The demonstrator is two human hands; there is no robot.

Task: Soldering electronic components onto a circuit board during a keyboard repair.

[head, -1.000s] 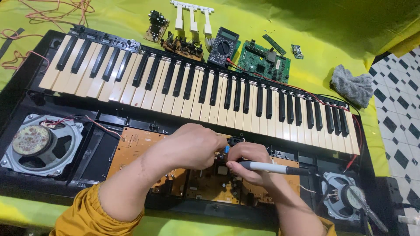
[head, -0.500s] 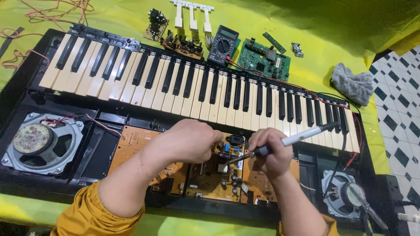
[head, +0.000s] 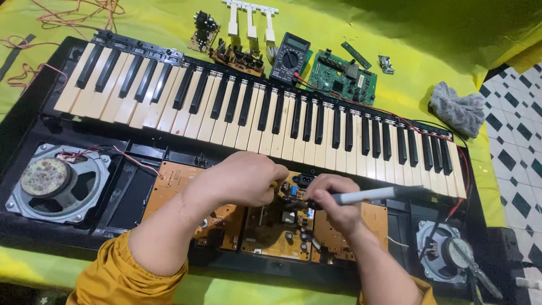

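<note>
- Circuit board (head: 276,229), tan and crowded with small parts, sits in the lower middle of the frame, inside the opened black keyboard (head: 34,113) body just below the row of keys.
- Left hand (head: 245,178) rests curled over the board's upper edge, fingertips pinched narrow at a small part there; what it grips I cannot tell.
- Right hand (head: 333,206) lies just right of the left one, closed around a pen-shaped grey and black tool (head: 378,195), which lies nearly level with its tail toward the right of the frame and its tip down at the board between the two hands.
- Both forearms come up from the bottom edge, with mustard-yellow sleeves (head: 121,271) pushed back.
- Black and white keys (head: 254,113) run slantwise from upper left to middle right.
- A large round speaker (head: 56,181) sits in the body at lower left, with red wires leading from it; a smaller speaker (head: 443,254) sits at lower right.
- A second tan board (head: 175,186) lies partly under the left forearm.
- At the upper middle, on the yellow-green cloth (head: 158,17), lie a black multimeter (head: 289,56), a green circuit board (head: 344,76), and a strip of loose white keys (head: 251,20).
- A grey rag (head: 457,110) lies bunched at the upper right, beside a black-and-white tiled floor (head: 519,141).
- Loose reddish wires (head: 73,11) tangle in the upper left corner.
</note>
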